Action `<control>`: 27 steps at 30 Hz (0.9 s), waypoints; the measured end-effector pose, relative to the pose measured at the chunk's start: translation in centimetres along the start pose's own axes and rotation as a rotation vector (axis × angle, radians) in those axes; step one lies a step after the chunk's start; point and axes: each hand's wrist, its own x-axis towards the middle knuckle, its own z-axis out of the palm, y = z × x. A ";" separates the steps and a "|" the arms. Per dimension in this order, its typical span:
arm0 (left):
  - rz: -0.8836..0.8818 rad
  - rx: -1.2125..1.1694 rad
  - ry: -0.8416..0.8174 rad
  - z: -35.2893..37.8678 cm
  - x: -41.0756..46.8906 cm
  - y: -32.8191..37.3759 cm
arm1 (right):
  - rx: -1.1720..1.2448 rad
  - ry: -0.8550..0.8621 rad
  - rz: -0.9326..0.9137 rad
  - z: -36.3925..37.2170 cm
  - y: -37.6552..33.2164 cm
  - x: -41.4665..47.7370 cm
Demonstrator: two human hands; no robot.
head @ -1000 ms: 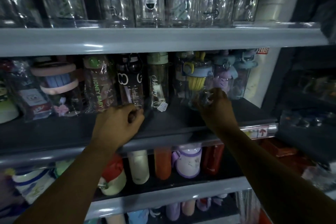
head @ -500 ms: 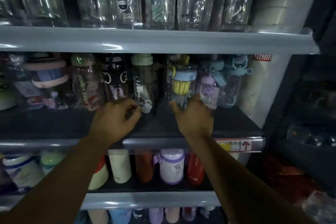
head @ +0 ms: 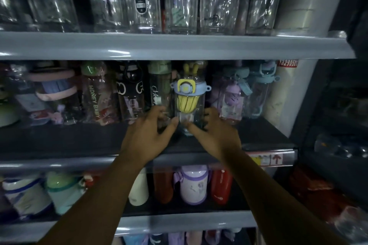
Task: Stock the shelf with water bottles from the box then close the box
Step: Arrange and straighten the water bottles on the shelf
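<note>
head view: stocking is in hand, right hand (head: 215, 135) fingers (head: 209, 114) curled round the foot of the clear, slick plastic water bottle (head: 189, 105) with blue lid (head: 199, 85), upright on the dark middle shelf (head: 79, 141), left hand (head: 147, 137) gripping the green-capped bottle (head: 160, 85) beside it; next, i judge, square both gently into line.

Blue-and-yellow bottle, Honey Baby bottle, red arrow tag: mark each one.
blue-and-yellow bottle (head: 186, 88), head view, on its yellow lid cap.
Honey Baby bottle (head: 93, 101), head view, on the lettering.
red arrow tag (head: 276, 159), head view, on the arrow.
</note>
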 end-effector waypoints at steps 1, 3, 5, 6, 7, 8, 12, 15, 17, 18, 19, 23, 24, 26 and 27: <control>-0.008 -0.015 -0.011 -0.1 -0.1 0.1 | 0.033 -0.025 -0.013 -0.1 0.0 -0.1; -0.024 -0.039 -0.017 -0.4 -0.3 0.3 | 0.112 -0.076 -0.051 -0.3 -0.2 -0.2; -0.039 -0.069 -0.012 -0.5 -0.3 0.2 | 0.155 -0.127 -0.081 -0.3 -0.2 0.0; -0.051 -0.081 -0.013 -0.6 -0.3 0.2 | 0.159 -0.149 -0.093 -0.4 -0.4 0.2; -0.066 -0.093 -0.014 -0.6 -0.3 0.2 | 0.175 -0.173 -0.105 -0.4 -0.6 0.3; -0.086 -0.105 -0.011 -0.6 -0.2 0.1 | 0.211 -0.211 -0.129 -0.4 -1.0 0.4; -0.158 -0.164 0.058 -0.8 -0.3 0.3 | 0.366 -0.350 -0.174 0.3 -3.2 0.5; -0.199 -0.173 0.120 -0.8 -0.1 0.4 | 0.406 -0.491 -0.179 -0.2 -3.8 0.7; -0.214 -0.179 0.162 -0.7 0.0 0.4 | 0.476 -0.543 -0.097 -1.0 -3.8 1.3; -0.219 -0.197 0.189 -0.6 0.0 0.4 | 0.503 -0.504 -0.017 -1.1 -3.4 2.1; -0.224 -0.219 0.213 -0.5 0.0 0.4 | 0.506 -0.393 0.065 -1.0 -3.1 2.8; -0.247 -0.229 0.278 -0.6 -0.1 0.6 | 0.118 -0.023 0.128 0.9 -1.5 6.8; -0.257 -0.219 0.280 -0.6 -0.1 0.6 | 0.046 -0.009 0.135 1.3 -1.3 7.5; -0.258 -0.196 0.285 -0.6 -0.1 0.8 | -0.061 -0.020 0.156 2.0 -1.2 9.0; -0.250 -0.189 0.290 -0.6 -0.2 0.9 | -0.073 -0.013 0.167 2.5 -0.9 9.9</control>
